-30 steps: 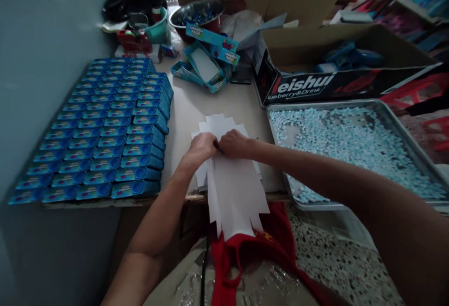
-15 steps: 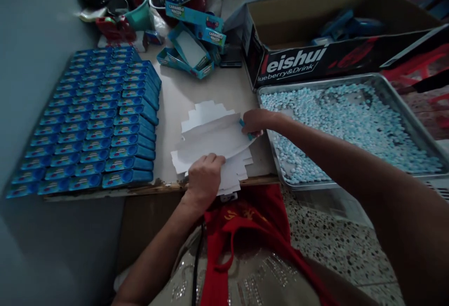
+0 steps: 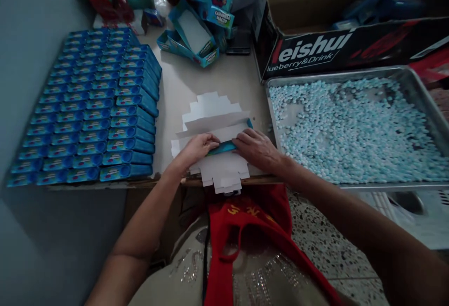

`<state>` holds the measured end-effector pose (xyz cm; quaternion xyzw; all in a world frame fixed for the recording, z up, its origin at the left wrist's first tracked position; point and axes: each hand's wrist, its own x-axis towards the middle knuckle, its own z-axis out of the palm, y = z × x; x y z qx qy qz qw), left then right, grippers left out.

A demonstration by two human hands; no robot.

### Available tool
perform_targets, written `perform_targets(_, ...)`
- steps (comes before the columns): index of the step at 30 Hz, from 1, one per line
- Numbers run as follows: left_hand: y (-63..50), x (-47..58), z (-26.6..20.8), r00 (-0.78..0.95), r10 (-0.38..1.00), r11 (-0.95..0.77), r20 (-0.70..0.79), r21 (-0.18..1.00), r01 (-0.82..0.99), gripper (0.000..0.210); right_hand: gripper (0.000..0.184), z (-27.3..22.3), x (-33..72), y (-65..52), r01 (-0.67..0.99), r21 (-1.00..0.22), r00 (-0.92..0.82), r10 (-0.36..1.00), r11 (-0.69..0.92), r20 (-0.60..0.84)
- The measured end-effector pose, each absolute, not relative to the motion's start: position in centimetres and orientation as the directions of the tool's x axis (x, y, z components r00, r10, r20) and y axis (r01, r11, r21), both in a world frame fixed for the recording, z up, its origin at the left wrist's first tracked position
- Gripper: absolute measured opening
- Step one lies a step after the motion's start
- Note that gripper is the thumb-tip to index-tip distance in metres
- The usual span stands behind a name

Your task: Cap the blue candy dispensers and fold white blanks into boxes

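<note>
A partly folded cardboard box blank (image 3: 226, 131), white inside and blue outside, lies between my hands with its long sides standing up. My left hand (image 3: 198, 149) pinches its near side wall at the left. With fingers closed, my right hand (image 3: 258, 148) grips the same wall farther right; a blue end flap stands up just beyond it. Beneath lies a stack of flat white cut-out blanks (image 3: 224, 170), stepped at the edges, reaching over the table's front edge.
Rows of small blue packs (image 3: 94, 105) stand at the left. Folded blue display boxes (image 3: 196, 34) lie at the back. A metal tray (image 3: 275, 123) of pale blue and white candies (image 3: 351, 133) sits right, before a large black carton (image 3: 312, 53).
My left hand has moved up onto the blank's near wall, and my right hand has shifted from its right end to that wall. The sides now stand folded up.
</note>
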<state>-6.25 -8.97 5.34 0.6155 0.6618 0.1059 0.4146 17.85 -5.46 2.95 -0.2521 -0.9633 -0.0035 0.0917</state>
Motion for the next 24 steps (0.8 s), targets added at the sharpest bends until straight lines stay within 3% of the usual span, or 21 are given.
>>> perform_targets(2,-10.2,-5.5,5.4,0.007,0.958,0.157,-0.287,0.544,0.824,0.015,0.016,2.1,17.4,-5.3,0.458,-0.015,-0.881,0.456,0.889,0.124)
perform_targets(5,-12.9,-3.5,5.3,-0.011,0.997,0.028,-0.075,0.24,0.97,0.026,0.017,1.5,17.1,-5.2,0.456,-0.037,-0.886,0.457,0.889,0.075)
perform_targets(7,-14.2,-2.3,4.7,0.04,0.995,-0.027,-0.093,0.129,0.991,0.032,0.019,1.4,17.0,-5.2,0.471,-0.064,-0.879,0.474,0.88,0.052)
perform_targets(10,-14.5,-1.4,3.4,-0.002,0.99,0.01,-0.142,0.053,0.999,0.033,0.023,1.5,16.8,-5.3,0.487,-0.089,-0.871,0.491,0.869,0.03)
perform_targets(13,-13.7,-1.7,2.9,0.004,0.987,0.005,-0.163,0.055,0.998,0.037,0.023,2.1,16.4,-4.9,0.504,-0.089,-0.863,0.505,0.859,-0.015)
perform_targets(18,-12.8,-3.0,3.7,0.035,0.965,0.018,-0.259,0.197,0.98,0.029,0.034,3.0,16.0,-4.2,0.536,-0.143,-0.843,0.519,0.832,-0.14)
perform_targets(22,-13.0,-3.9,3.9,0.107,0.963,-0.03,-0.248,0.296,0.955,0.013,0.025,3.4,16.5,-4.2,0.504,-0.17,-0.862,0.482,0.847,-0.156)
perform_targets(24,-13.2,-4.4,4.1,0.195,0.957,-0.117,-0.215,0.33,0.937,0.017,0.021,4.5,16.9,-3.8,0.497,-0.213,-0.865,0.463,0.841,-0.193)
